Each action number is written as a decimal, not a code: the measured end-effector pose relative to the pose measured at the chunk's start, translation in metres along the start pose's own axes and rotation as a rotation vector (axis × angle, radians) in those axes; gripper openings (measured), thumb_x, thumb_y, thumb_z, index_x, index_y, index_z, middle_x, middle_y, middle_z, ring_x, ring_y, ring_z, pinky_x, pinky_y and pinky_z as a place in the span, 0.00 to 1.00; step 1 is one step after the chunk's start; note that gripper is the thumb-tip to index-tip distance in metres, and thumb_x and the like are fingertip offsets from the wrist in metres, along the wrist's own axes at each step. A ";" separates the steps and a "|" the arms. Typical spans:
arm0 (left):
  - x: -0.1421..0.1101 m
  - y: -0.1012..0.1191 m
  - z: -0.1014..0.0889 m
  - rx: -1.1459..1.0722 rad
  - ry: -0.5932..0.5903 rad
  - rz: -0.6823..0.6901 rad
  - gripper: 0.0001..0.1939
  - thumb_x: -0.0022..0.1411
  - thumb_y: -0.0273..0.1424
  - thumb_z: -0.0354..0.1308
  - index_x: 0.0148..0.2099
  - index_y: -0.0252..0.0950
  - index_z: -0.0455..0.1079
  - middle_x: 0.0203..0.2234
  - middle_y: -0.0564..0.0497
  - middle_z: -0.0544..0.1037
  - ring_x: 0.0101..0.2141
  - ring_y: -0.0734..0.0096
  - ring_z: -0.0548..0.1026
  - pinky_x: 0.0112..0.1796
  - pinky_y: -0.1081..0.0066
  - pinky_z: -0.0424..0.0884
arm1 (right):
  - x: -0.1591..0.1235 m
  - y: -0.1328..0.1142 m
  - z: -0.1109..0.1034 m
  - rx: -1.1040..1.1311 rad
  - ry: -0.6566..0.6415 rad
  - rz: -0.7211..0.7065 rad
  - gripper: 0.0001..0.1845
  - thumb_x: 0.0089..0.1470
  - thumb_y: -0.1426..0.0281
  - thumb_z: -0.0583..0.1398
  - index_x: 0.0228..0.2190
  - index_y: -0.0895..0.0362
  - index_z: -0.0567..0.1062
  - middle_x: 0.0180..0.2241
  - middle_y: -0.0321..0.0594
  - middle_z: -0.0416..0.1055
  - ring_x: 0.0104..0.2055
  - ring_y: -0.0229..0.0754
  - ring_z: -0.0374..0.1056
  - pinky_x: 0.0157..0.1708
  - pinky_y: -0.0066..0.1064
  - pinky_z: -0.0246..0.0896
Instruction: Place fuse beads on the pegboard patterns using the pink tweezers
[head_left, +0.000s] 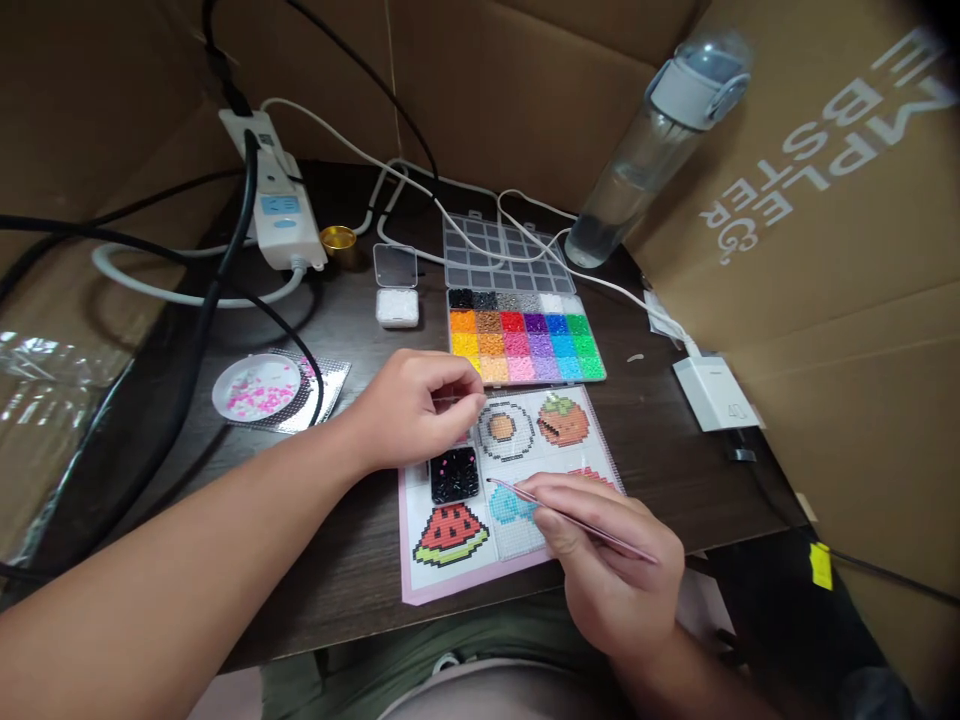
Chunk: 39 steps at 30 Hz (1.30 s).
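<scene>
My right hand (622,565) grips pink tweezers (581,522), their tip pointing left with a small black bead (490,480) at it. Below the tip lies the pattern sheet (442,583), with pixel pictures of a fried egg (504,428), an orange fruit, a watermelon slice (451,535) and a light-blue shape. A small open box of black beads (454,476), with a few pink ones among them, stands on the sheet's left side. Just above it my left hand (424,408) is closed, thumb against curled fingers; whatever they may hold is hidden.
Behind the sheet sits an open compartment case (525,340) of coloured beads. A box of white beads (397,308), a gold cup (339,242) and a dish of pink and white beads (256,388) lie leftward. Cables, a power strip (281,215), water bottle (645,150) and charger (716,392) surround them.
</scene>
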<state>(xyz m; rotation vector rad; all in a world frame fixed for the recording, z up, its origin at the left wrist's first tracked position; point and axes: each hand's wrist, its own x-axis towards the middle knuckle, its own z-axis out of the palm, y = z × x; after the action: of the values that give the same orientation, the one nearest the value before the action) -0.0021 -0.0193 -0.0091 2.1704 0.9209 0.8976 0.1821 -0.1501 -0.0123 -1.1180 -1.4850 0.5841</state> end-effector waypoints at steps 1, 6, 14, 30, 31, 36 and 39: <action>0.000 0.000 0.000 0.000 0.000 -0.001 0.07 0.57 0.24 0.57 0.27 0.32 0.73 0.18 0.56 0.73 0.19 0.81 0.67 0.23 0.77 0.61 | -0.001 0.002 -0.003 -0.017 0.013 0.012 0.18 0.52 0.83 0.65 0.39 0.51 0.83 0.36 0.37 0.83 0.37 0.43 0.80 0.39 0.32 0.78; 0.001 0.000 -0.001 0.002 0.003 -0.002 0.07 0.56 0.24 0.57 0.27 0.33 0.73 0.19 0.56 0.73 0.19 0.81 0.67 0.23 0.77 0.62 | -0.001 0.019 -0.025 -0.115 0.202 0.130 0.10 0.54 0.77 0.66 0.37 0.51 0.84 0.37 0.41 0.83 0.34 0.46 0.80 0.30 0.35 0.78; 0.002 0.003 -0.003 -0.012 -0.005 -0.026 0.07 0.57 0.25 0.57 0.27 0.33 0.73 0.18 0.56 0.73 0.19 0.81 0.67 0.23 0.78 0.62 | 0.013 0.046 -0.051 -0.212 0.326 0.234 0.05 0.53 0.71 0.67 0.34 0.55 0.85 0.34 0.44 0.82 0.35 0.48 0.79 0.35 0.39 0.78; 0.001 0.003 -0.003 0.007 -0.023 -0.069 0.06 0.57 0.27 0.57 0.27 0.34 0.73 0.19 0.57 0.75 0.21 0.80 0.71 0.24 0.79 0.65 | 0.020 0.045 -0.048 -0.160 0.203 0.290 0.07 0.53 0.74 0.67 0.33 0.52 0.85 0.34 0.40 0.83 0.32 0.42 0.78 0.36 0.35 0.78; 0.001 0.003 -0.003 0.008 -0.025 -0.073 0.06 0.57 0.27 0.57 0.28 0.34 0.73 0.19 0.57 0.75 0.21 0.79 0.71 0.24 0.79 0.65 | 0.020 0.045 -0.048 -0.158 0.206 0.294 0.07 0.52 0.74 0.67 0.33 0.52 0.85 0.34 0.40 0.83 0.32 0.43 0.78 0.37 0.35 0.78; 0.001 0.003 -0.004 -0.006 -0.027 -0.074 0.06 0.56 0.26 0.57 0.27 0.34 0.72 0.19 0.57 0.74 0.21 0.80 0.71 0.24 0.79 0.65 | 0.021 0.046 -0.048 -0.139 0.217 0.299 0.06 0.52 0.74 0.67 0.33 0.53 0.85 0.34 0.41 0.83 0.33 0.44 0.79 0.37 0.37 0.78; 0.002 0.003 -0.004 0.001 -0.026 -0.063 0.06 0.56 0.26 0.57 0.27 0.34 0.73 0.19 0.57 0.74 0.20 0.80 0.70 0.23 0.79 0.64 | 0.021 0.046 -0.047 -0.140 0.209 0.300 0.06 0.53 0.73 0.67 0.33 0.53 0.85 0.34 0.41 0.83 0.32 0.43 0.78 0.37 0.36 0.78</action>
<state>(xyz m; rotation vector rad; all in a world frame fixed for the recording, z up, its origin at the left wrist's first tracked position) -0.0028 -0.0188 -0.0040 2.1367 0.9717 0.8365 0.2434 -0.1228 -0.0301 -1.4802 -1.2012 0.5540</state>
